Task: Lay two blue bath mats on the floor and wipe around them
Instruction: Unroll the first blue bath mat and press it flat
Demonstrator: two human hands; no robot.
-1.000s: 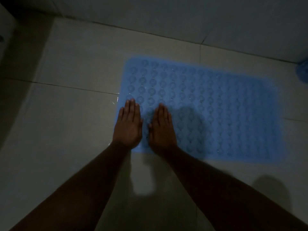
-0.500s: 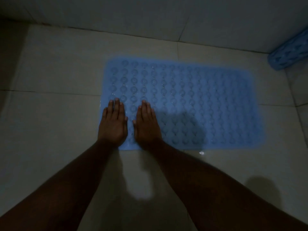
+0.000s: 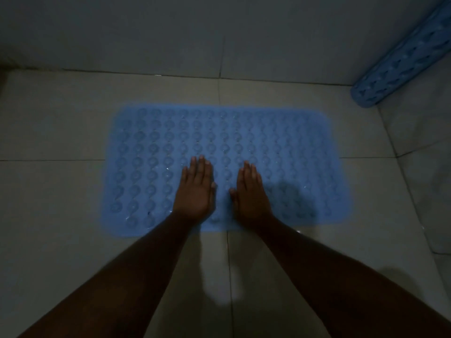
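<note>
A blue bath mat (image 3: pixel 280 147) with rows of round bumps lies flat on the pale tiled floor, its long side parallel to the far wall. My left hand (image 3: pixel 196 191) and my right hand (image 3: pixel 251 193) rest palm-down on the mat's near middle, fingers straight and pointing away, a small gap between them. Neither hand holds anything. A second blue mat (image 3: pixel 400 62), rolled into a tube, leans in the right corner against the wall.
The tiled floor (image 3: pixel 53 203) is wet, with small glints of water near the mat's near edge. A grey wall (image 3: pixel 170 32) runs along the far side, and another wall stands on the right. The light is dim.
Both hands have slid from the mat's left end toward its middle, staying flat and moving a little apart. The view has shifted right, showing more of the rolled mat.
</note>
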